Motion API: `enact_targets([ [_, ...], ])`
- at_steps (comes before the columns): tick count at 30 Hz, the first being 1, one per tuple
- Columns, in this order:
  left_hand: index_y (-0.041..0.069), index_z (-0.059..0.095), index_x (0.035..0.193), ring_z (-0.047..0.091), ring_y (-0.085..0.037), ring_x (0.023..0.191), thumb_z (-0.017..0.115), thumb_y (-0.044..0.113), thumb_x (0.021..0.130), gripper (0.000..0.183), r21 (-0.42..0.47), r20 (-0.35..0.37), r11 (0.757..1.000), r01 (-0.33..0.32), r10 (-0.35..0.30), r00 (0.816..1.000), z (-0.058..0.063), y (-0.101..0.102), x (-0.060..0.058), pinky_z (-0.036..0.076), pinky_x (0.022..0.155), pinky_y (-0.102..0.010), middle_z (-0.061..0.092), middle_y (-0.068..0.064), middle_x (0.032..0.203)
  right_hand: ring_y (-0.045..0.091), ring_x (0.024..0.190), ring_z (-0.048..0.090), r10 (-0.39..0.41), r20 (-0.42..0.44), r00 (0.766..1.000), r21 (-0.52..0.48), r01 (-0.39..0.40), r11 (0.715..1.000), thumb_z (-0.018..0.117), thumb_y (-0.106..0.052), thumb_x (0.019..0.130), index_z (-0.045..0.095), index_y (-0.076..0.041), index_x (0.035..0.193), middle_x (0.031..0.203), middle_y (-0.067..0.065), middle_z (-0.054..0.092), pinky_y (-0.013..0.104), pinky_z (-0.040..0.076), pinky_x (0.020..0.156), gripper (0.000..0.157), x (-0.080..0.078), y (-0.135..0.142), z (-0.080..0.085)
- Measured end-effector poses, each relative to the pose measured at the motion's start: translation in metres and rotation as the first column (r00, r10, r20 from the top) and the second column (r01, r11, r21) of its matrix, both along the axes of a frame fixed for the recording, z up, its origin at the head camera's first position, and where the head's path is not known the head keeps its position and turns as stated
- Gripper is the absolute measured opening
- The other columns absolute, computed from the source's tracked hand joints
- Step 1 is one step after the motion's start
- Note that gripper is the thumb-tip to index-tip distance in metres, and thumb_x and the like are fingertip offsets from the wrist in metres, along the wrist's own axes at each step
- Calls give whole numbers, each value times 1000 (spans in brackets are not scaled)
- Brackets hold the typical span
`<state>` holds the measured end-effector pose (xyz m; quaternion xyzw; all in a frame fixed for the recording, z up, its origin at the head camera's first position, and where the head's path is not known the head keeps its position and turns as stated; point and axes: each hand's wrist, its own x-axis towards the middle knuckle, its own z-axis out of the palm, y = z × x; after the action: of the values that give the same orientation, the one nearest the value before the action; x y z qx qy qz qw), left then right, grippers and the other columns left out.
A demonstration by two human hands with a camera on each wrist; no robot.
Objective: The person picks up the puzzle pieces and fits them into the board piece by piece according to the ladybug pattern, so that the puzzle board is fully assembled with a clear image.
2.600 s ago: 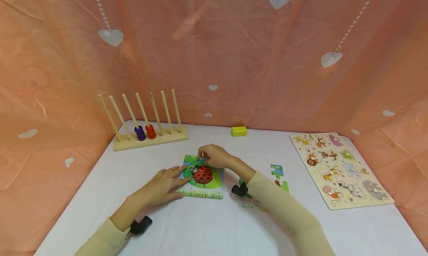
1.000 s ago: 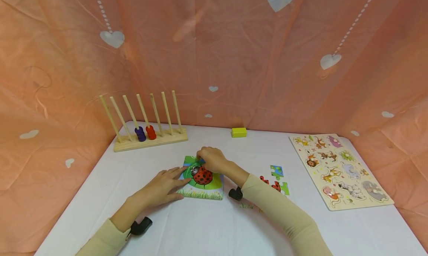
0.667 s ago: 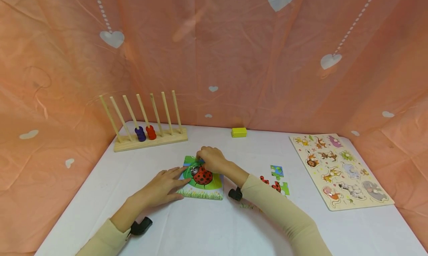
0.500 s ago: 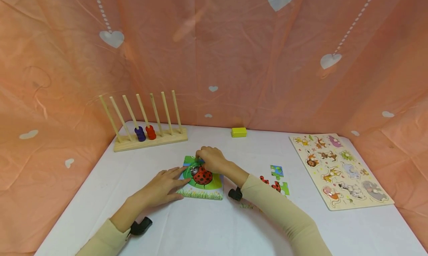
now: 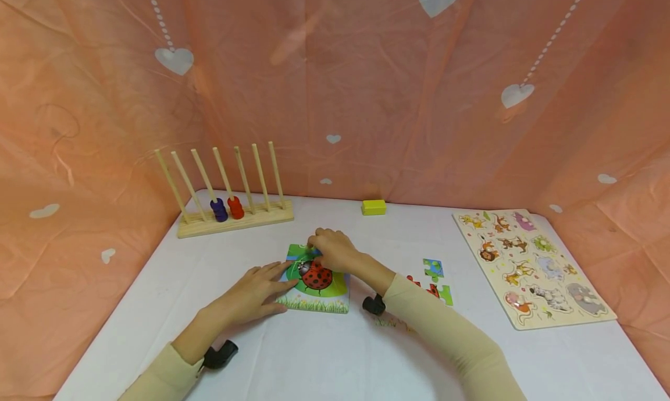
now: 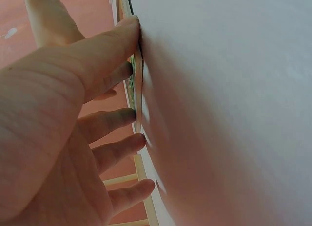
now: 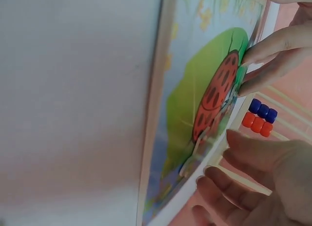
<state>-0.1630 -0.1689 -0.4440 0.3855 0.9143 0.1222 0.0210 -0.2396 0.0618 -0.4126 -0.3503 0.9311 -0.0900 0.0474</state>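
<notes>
Between bench (image 5: 293, 354) edges, ladybird puzzle (image 5: 318, 295) is touched by left hand (image 5: 250, 293), fingers spread. Right hand (image 5: 335, 251) is held near, fingers parted.

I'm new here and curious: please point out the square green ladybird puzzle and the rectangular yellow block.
Square green ladybird puzzle (image 5: 317, 278): head view, ladybird's red back.
Rectangular yellow block (image 5: 374, 210): head view, front face.

The puzzle board (image 5: 338, 298) shows a red, black-spotted ladybird (image 5: 317, 277) on green, with green grass (image 5: 316, 305) on white below. Right of the puzzle board, the loose pieces (image 5: 433, 267) show blue, green and spotted red; farther right, a cream animal board (image 5: 573, 316) bears multicoloured animals (image 5: 549, 267). Behind the puzzle board are a yellow block (image 5: 374, 208), purple-blue and red beads (image 5: 236, 208), and an orange-pink curtain (image 5: 377, 98) patterned with white hearts (image 5: 175, 60).
</notes>
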Motion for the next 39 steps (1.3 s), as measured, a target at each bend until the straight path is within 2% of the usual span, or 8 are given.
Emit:
enact_targets([
  [4,10,61,138,41,-45,136,73,35,91,55,-3,6,1000,-4,4,1000,1,0,1,39,100,-64,39,-23,153,27,116,57,33,8,999,124,-34,992,73,-31,93,64,-11,131,129,10,59,47,48,92,44,12,7,5],
  [7,10,60,139,40,-45,137,71,36,92,55,-5,12,1000,-6,6,1000,1,-1,1,38,101,-65,38,-23,154,29,136,45,57,54,997,227,-68,971,65,-44,95,51,-12,146,152,9,43,55,40,104,62,23,11,6],
  [11,10,60,139,40,-45,137,70,36,93,55,-4,20,1000,-6,6,1000,2,-2,0,38,101,-65,38,-23,154,28,147,28,81,110,991,272,-108,956,54,-54,98,37,-14,155,164,5,25,62,28,112,73,35,13,3],
  [17,10,59,140,39,-45,138,70,36,93,55,0,28,1000,-7,7,1000,0,-2,0,38,101,-65,37,-22,155,26,150,22,77,136,988,271,-112,956,49,-57,99,32,-15,157,165,2,21,62,17,116,74,42,12,-2],
  [31,9,60,139,41,-45,137,72,35,92,55,10,13,1000,4,-4,1000,-2,-2,-2,40,100,-65,38,-23,154,25,151,20,83,136,987,236,-114,965,49,-55,100,30,-14,158,165,2,20,64,16,115,74,43,17,-4],
  [35,9,60,139,41,-46,136,73,35,91,55,9,8,1000,11,-11,1000,-2,-1,-2,41,99,-65,38,-24,154,27,151,19,80,145,986,190,-107,976,51,-53,100,32,-12,157,165,4,20,65,13,115,73,42,28,-2],
  [39,9,61,138,41,-46,136,73,35,90,56,12,3,1000,7,-7,1000,-1,0,-1,41,99,-64,38,-24,154,32,150,20,54,154,987,115,-72,991,54,-48,101,36,-9,155,164,9,22,67,12,114,69,37,52,2],
])
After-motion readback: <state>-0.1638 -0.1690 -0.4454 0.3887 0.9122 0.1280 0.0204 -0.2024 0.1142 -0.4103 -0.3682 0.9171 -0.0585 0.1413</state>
